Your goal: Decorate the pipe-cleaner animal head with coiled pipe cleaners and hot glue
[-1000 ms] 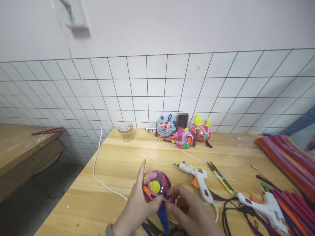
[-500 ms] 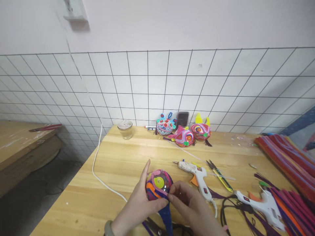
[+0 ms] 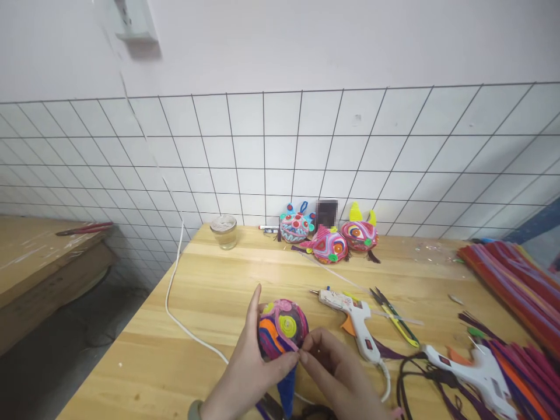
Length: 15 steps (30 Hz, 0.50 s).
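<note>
My left hand (image 3: 245, 373) cups a ball (image 3: 281, 328) covered in coiled pipe cleaners of pink, yellow, orange and purple, its forefinger pointing up along the ball's left side. My right hand (image 3: 336, 376) meets it at the ball's lower right, fingertips pinched on a thin pink strand against the surface. A blue cone-shaped piece (image 3: 287, 391) hangs below the ball between both hands.
A white glue gun (image 3: 352, 315) lies right of the ball, a second one (image 3: 476, 373) further right with black cords. Yellow snips (image 3: 394, 318), stacked pipe cleaners (image 3: 511, 286), three finished decorated balls (image 3: 328, 239), a glass jar (image 3: 224, 231) and a white cable (image 3: 175, 291) share the wooden table (image 3: 210, 280).
The ball has turned slightly in my hands, showing more orange on its left. My right fingertips have shifted along its lower right edge. The view has drifted a little.
</note>
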Tool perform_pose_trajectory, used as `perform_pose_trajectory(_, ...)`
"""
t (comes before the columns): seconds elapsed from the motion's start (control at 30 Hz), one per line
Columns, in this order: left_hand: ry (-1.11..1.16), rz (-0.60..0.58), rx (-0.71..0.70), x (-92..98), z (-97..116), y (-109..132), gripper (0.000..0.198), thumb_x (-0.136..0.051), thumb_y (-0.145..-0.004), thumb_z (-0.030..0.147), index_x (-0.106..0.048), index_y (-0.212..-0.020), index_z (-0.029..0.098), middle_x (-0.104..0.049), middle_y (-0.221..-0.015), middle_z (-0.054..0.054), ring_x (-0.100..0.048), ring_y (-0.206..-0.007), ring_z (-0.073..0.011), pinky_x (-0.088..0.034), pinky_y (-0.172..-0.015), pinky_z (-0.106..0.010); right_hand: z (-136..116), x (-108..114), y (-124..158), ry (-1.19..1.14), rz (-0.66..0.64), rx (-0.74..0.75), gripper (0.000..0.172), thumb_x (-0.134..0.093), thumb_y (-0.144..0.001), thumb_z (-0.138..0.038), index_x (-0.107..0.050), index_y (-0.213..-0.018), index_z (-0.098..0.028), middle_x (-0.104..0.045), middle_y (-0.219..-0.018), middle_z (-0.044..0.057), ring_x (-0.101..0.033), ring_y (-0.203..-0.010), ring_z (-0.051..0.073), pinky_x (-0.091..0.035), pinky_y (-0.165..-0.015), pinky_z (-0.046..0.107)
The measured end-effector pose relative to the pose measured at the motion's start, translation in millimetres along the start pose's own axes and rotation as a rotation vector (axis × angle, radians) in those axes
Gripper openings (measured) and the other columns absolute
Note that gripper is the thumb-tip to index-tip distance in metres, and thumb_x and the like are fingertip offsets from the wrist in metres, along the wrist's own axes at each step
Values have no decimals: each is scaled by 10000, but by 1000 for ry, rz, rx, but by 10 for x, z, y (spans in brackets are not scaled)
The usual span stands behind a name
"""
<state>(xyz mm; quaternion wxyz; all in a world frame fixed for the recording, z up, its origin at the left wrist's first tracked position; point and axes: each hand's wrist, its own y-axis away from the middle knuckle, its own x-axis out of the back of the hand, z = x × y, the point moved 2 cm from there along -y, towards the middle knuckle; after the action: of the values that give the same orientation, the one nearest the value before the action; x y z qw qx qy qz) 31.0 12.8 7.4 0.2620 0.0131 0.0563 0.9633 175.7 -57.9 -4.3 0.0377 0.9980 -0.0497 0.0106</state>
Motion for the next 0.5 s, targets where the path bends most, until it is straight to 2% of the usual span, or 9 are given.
perform_pose_trajectory(0.13, -17, 24, -28, -18, -20, 22, 1048, -685, -707, 214, 26, -1474, 276, -393, -1424, -112, -468, -1249, -258, -368, -1036, -364, 33, -40, 23, 0, -1, -8, 280, -537, -865, -484, -514, -793, -214, -460, -698, -34, -457, -660, 138, -390, -628, 246)
perform_pose_trajectory(0.27, -25, 79, -80, -47, -32, 29, 1006, -663, -695, 197, -36, -1479, 267, -364, -1447, -120, -479, -1236, -269, -353, -1051, -403, 51, -56, 24, 38, -7, -9, 285, -524, -869, -487, -517, -803, -210, -477, -744, -19, -471, -679, 142, -413, -664, 258)
perform_pose_trajectory(0.43, -137, 94, -183, -3, -173, -3, 1017, -665, -672, 193, -51, -1479, 261, -376, -1423, -138, -493, -1217, -311, -414, -1000, -442, 71, -72, 54, 75, -26, -87, 308, -515, -851, -525, -521, -819, -218, -452, -637, -54, -434, -520, 110, -370, -488, 211)
perform_pose_trajectory(0.5, -247, 123, -283, 39, -236, -12, 1005, -661, -671, 183, -65, -1476, 254, -361, -1423, -159, -459, -1245, -341, -404, -1003, -480, 67, 24, 77, 150, -6, -92, 317, -502, -847, -528, -549, -811, -217, -500, -617, -41, -488, -528, 125, -387, -485, 213)
